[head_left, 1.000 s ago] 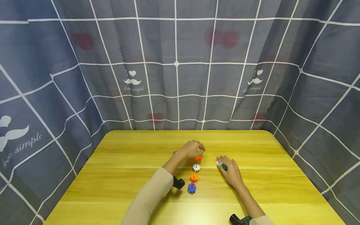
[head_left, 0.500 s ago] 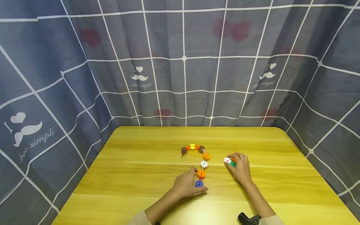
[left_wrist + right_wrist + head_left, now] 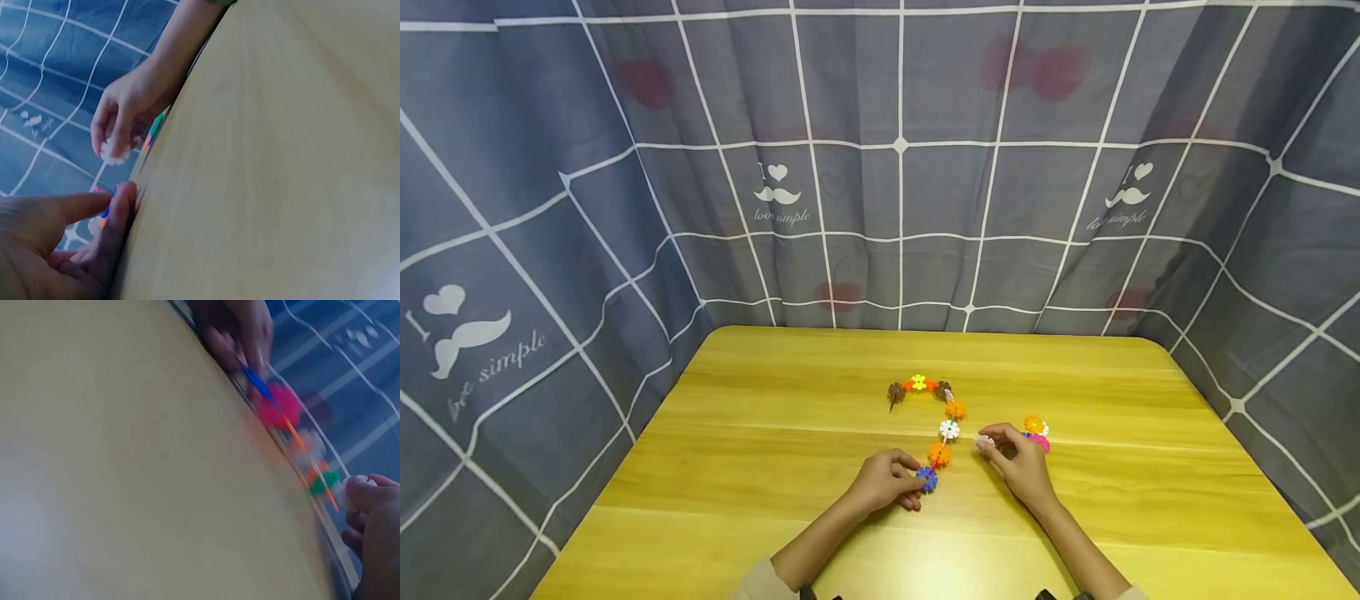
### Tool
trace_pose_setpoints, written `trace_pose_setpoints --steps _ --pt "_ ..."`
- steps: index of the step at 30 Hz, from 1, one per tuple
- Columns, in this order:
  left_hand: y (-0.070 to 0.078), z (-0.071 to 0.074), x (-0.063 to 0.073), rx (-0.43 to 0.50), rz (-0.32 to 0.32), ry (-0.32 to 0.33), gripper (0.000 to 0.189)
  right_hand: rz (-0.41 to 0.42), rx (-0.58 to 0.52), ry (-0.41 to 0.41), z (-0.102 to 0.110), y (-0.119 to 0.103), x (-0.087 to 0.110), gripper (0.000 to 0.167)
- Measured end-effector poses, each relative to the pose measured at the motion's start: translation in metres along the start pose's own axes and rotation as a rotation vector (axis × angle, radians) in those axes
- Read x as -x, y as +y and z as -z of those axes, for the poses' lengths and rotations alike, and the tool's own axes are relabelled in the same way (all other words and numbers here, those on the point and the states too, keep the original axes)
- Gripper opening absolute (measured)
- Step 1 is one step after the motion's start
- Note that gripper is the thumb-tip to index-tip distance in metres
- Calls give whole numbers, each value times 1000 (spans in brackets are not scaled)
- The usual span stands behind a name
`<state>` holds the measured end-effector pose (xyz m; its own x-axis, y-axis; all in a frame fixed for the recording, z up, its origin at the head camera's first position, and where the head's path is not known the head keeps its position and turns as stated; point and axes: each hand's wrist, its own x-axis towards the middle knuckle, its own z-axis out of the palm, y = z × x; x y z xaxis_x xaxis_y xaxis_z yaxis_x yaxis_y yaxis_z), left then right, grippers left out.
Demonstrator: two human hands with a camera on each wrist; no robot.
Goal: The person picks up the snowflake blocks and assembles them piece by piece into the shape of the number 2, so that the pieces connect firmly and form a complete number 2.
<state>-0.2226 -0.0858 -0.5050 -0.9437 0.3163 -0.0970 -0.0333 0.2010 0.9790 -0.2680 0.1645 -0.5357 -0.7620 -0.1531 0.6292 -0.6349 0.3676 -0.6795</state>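
Note:
A chain of interlocked snowflake-shaped plastic discs lies on the table in a hook shape. Its near end is a blue disc [image 3: 927,479], which my left hand [image 3: 883,482] pinches between thumb and finger. Above it follow an orange disc [image 3: 939,455], a white disc [image 3: 950,429] and several more, curving round to a brown disc [image 3: 896,392] at the far left. Just right of the chain, my right hand [image 3: 1021,467] pinches a loose white snowflake disc [image 3: 115,152] by its edge. That disc is apart from the chain.
Beyond my right hand lie several loose discs, among them an orange one [image 3: 1033,423] and a pink one [image 3: 1041,442]. The wooden table [image 3: 737,467] is enclosed by a grey checked curtain [image 3: 850,200] at the back and sides.
My left hand has come down from the chain's far part to the blue disc and now pinches it. From the loose discs, my right hand has taken a white one and brought it left.

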Motion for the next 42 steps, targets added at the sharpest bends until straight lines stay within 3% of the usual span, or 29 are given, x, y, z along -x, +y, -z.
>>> trace_pose_setpoints --steps 6,12,17,22,31,35,42 --pt "3 8 -5 187 114 -10 11 -77 -238 -66 -15 -39 2 16" --pt "5 13 -11 317 161 -6 12 -177 -372 -157 -23 -57 -1 15" --pt "2 16 -15 364 150 -15 11 -199 -406 -222 -36 -62 -2 12" --pt "-1 16 -17 381 123 -17 14 -196 -408 -218 -43 -66 -2 10" --pt "-1 14 -16 379 78 -6 12 -193 -428 -212 -43 -64 -2 9" --pt "-1 13 -16 383 62 -18 13 -221 -480 -233 -44 -63 -2 9" --pt "-3 15 -16 379 37 -48 12 -195 -508 -273 -44 -60 -3 6"
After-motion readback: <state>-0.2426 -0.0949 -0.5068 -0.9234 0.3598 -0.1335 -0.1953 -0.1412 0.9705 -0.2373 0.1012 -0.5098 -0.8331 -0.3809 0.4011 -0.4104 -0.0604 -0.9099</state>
